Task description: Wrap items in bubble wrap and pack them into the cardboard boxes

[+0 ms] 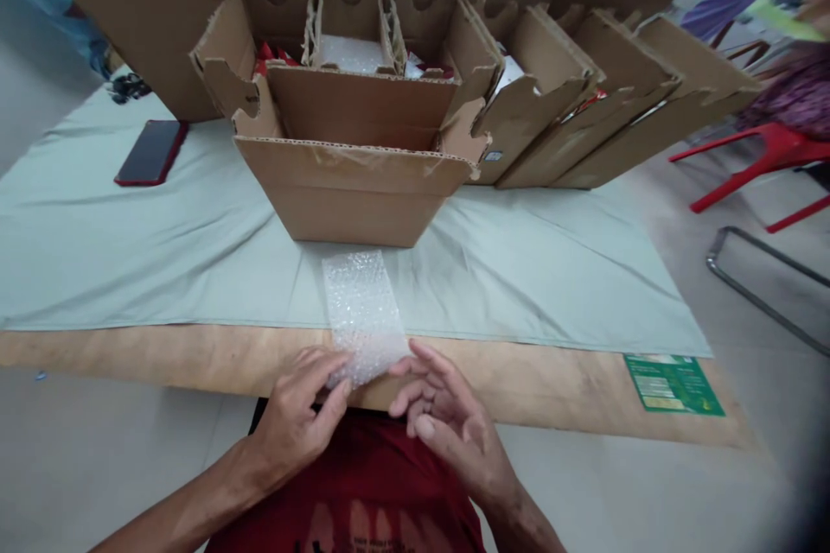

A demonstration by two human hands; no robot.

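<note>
A clear bubble wrap pouch point(364, 302) lies in front of me, its far end on the pale green cloth and its near end over the bare wooden table edge. My left hand point(302, 402) pinches its near left corner between thumb and fingers. Beside the near right corner, my right hand point(444, 419) is open, palm turned inward and fingers loosely curled apart, the fingertips close to the plastic. Just beyond the pouch stands an open cardboard box point(354, 190); its contents are hidden from this angle.
Behind it, several narrow cardboard compartments point(551, 95) hold red and white items, one with bubble wrap point(350, 54). A phone point(152, 153) lies at left, a green printed card point(674, 384) at the right table edge. A red plastic chair point(771, 147) and other people are at right.
</note>
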